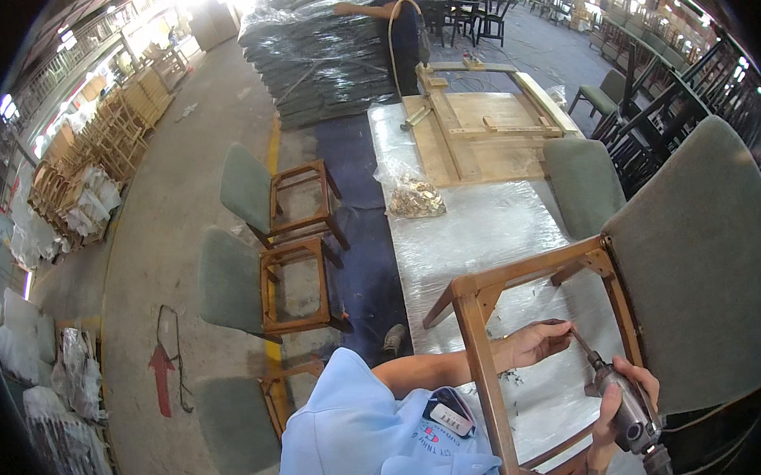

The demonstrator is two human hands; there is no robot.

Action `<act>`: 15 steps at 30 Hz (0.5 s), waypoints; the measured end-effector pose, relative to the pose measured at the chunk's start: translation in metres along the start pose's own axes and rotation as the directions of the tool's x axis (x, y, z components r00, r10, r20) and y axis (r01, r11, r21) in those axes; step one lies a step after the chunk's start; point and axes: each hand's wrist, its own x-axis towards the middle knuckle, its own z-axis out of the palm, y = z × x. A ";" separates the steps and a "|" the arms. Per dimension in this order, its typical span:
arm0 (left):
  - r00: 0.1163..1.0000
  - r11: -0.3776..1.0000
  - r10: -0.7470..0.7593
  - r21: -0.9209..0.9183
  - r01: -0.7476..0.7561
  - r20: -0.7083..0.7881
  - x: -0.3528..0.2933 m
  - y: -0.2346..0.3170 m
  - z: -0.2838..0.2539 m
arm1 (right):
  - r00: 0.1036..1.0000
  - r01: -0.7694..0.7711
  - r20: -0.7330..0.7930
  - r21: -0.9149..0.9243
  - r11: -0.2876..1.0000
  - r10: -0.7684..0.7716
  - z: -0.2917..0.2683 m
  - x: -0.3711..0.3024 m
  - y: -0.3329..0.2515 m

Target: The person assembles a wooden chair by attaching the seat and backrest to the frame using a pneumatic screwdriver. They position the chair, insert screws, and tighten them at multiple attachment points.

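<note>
My right hand [630, 401] is wrapped round a grey metal power screwdriver [639, 420] with a long thin bit pointing up and left. At the tip of that bit, the fingers of my left hand [538, 345] are pinched together; whatever small thing they hold is too small to make out. Both hands work inside the open seat frame of a brown wooden chair [479, 339] with a grey-green upholstered back [697, 266]. My left forearm passes behind the frame's near rail. The chair rests on a plastic-wrapped table [449, 250], where small dark bits lie scattered under my hands.
A bag of small metal hardware [416, 199] and a wooden jig [465, 138] sit farther up the table. Chairs with seatless frames [295, 284] line the left side. Another grey-green backrest [582, 184] stands beyond my chair. A co-worker [393, 29] stands by a wrapped stack [317, 59].
</note>
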 end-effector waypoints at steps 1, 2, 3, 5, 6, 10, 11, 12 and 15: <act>1.000 1.000 0.007 0.005 -0.007 -0.003 -0.003 0.000 -0.001 | 1.000 0.002 0.006 0.021 1.000 -0.002 0.000 -0.002 0.002; 1.000 1.000 0.013 0.011 -0.013 -0.007 -0.007 0.000 -0.002 | 0.999 0.013 0.029 0.028 1.000 -0.014 0.001 -0.002 0.001; 1.000 1.000 0.021 0.017 -0.021 -0.010 -0.009 0.001 -0.003 | 0.998 0.025 0.052 0.035 0.999 -0.027 0.001 -0.002 0.000; 0.999 0.999 0.033 0.032 -0.033 -0.001 -0.011 0.001 -0.002 | 0.996 0.040 0.073 0.038 0.998 -0.043 0.002 -0.003 -0.001; 0.999 0.998 0.040 0.040 -0.040 0.004 -0.011 0.001 -0.002 | 0.996 0.051 0.075 0.039 0.998 -0.054 0.003 -0.004 0.000; 0.997 0.997 0.067 0.050 -0.065 -0.027 -0.015 0.007 0.003 | 0.992 0.083 0.093 0.080 0.993 -0.091 0.005 -0.008 -0.003; 0.997 0.995 0.077 0.062 -0.076 -0.016 -0.017 0.009 0.004 | 0.991 0.091 0.089 0.075 0.993 -0.098 0.006 -0.008 -0.004; 0.996 0.994 0.085 0.074 -0.085 -0.005 -0.019 0.012 0.005 | 0.991 0.099 0.085 0.070 0.993 -0.104 0.008 -0.007 -0.004; 0.997 0.994 0.070 0.090 -0.068 -0.018 -0.017 0.010 0.003 | 0.992 0.089 0.087 0.059 0.994 -0.094 0.008 -0.006 -0.007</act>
